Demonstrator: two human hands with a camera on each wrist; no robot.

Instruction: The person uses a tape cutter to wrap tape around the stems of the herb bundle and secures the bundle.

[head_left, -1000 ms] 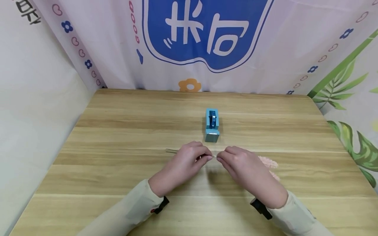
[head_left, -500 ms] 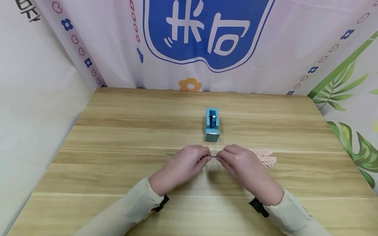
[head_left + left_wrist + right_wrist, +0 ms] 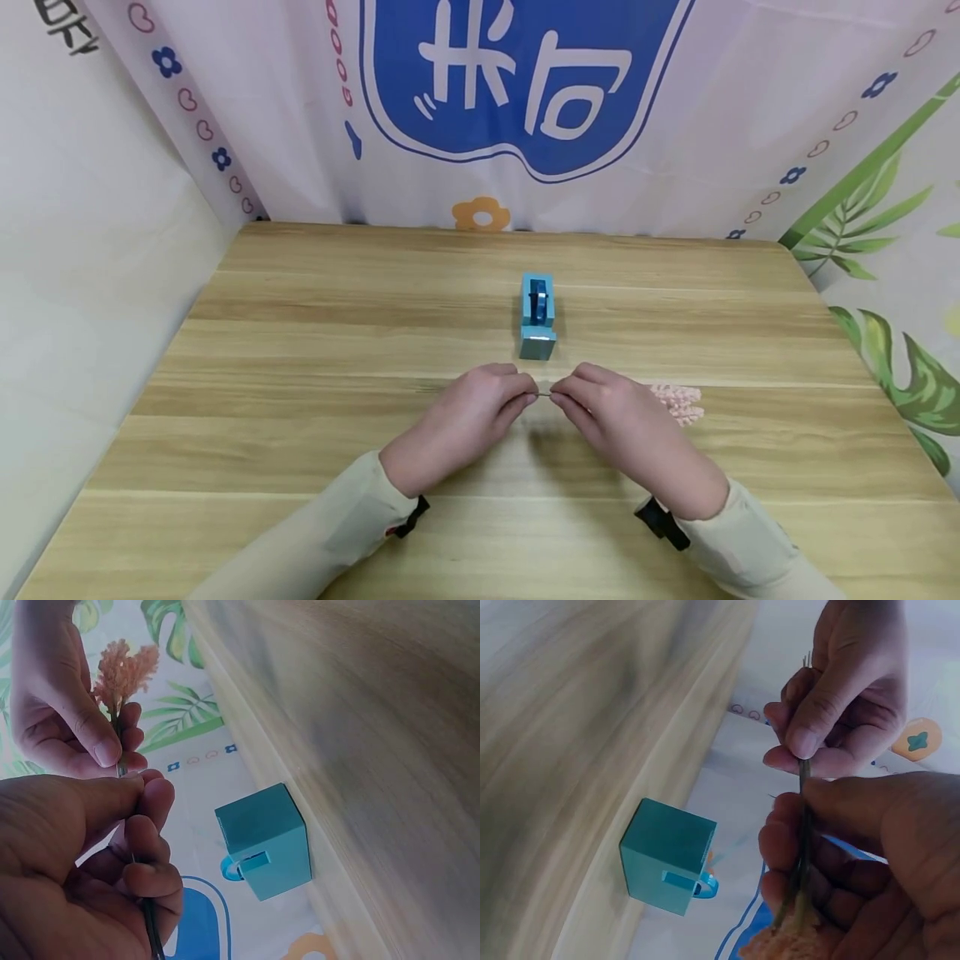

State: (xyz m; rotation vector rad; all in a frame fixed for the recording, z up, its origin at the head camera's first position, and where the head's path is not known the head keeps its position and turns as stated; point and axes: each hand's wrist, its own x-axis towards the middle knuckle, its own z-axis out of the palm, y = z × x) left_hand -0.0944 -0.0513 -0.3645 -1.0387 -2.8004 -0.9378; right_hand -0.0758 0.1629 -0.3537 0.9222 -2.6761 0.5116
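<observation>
Both hands hold one bundle of thin dark green flower stems [image 3: 543, 394], level above the table. My left hand [image 3: 459, 427] pinches the stems between thumb and fingers, and their bare ends stick out on its far side. Close by on the right, my right hand [image 3: 633, 437] grips the same stems nearer the blossoms; a short bit of stem shows between the fingertips. Fluffy pink flower heads [image 3: 124, 671] poke out past the right hand, partly hidden by it in the head view. A pale glint shows on the stems between the thumbs in the left wrist view.
Just beyond the hands stands a blue tape dispenser [image 3: 537, 317] with a roll of tape in it. The wooden table [image 3: 300, 333] ends at a printed curtain [image 3: 315, 125] at the back. Black wrist cameras sit at both cuffs.
The stems have turned in the fingers: the pink flower heads, lower and spread apart a second ago, now lie closer together and higher. Both hands stay in nearly the same place.
</observation>
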